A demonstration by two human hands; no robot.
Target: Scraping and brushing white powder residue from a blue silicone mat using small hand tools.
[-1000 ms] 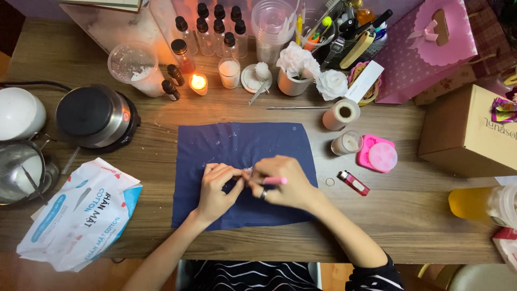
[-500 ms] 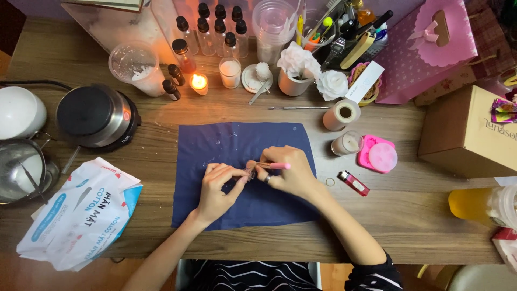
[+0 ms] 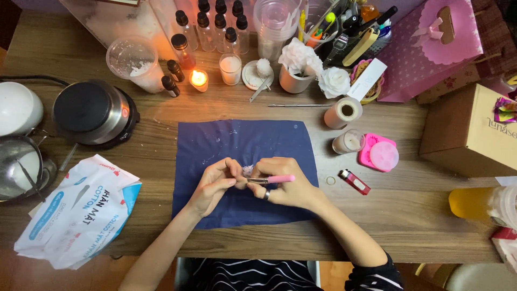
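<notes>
**A:** How did the hands sit on the wooden table (image 3: 161,134), going left to right?

**B:** The left hand (image 3: 215,186) rested on the navy cloth (image 3: 242,143), thumb and forefinger pinched shut on a small whitish tuft (image 3: 248,170), which lay over the middle of the cloth, nearer the table's front edge. The right hand (image 3: 285,188) had its fingers curled closed around a pink-handled tool (image 3: 272,179), its metal end pointed at the tuft.

**A:** What would have made that step go well?

**B:** I'd judge that a light, steady pinch mattered most, as something that soft would probably crush under pressure. Keeping both wrists down on the cloth would have steadied the tool, and working over the cloth should have caught loose bits. The lit candle (image 3: 198,79) stood near the back edge, well apart from the hands, which seemed sensible.

**A:** What couldn't be made out?

**B:** The tool's tip was hidden behind the fingers, so I couldn't tell if it was tweezers, scissors or a brush. What the tuft was made of stayed unclear too. At the left edge the white pot (image 3: 16,110) was cut off, and the cardboard box (image 3: 474,140) ran out of view on the right.
</notes>
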